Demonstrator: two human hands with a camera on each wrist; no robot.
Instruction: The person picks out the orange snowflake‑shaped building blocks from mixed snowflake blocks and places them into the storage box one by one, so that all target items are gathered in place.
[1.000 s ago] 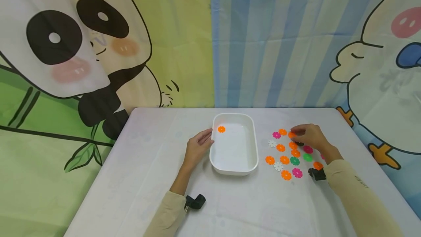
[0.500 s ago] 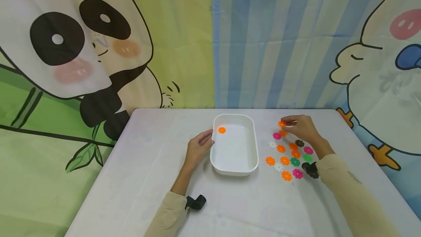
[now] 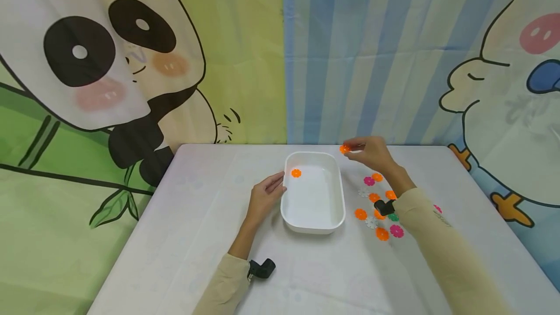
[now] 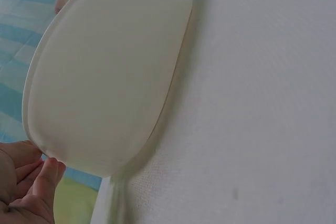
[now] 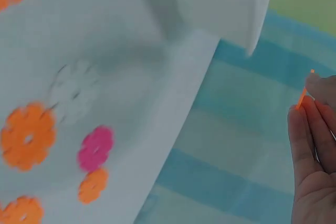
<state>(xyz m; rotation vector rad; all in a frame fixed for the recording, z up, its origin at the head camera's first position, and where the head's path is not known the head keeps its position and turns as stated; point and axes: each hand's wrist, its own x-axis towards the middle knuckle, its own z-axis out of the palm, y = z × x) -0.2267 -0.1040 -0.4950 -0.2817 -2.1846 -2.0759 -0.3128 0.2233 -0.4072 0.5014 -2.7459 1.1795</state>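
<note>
Nowhere legible writing; orange disc [image 3: 344,148] between right-hand fingers [image 3: 355,148]

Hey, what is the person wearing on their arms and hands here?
Both arms wear long, pale beige sleeves, the left sleeve and the right sleeve. The left hand and right hand are bare. A small black device sits at each wrist.
</note>
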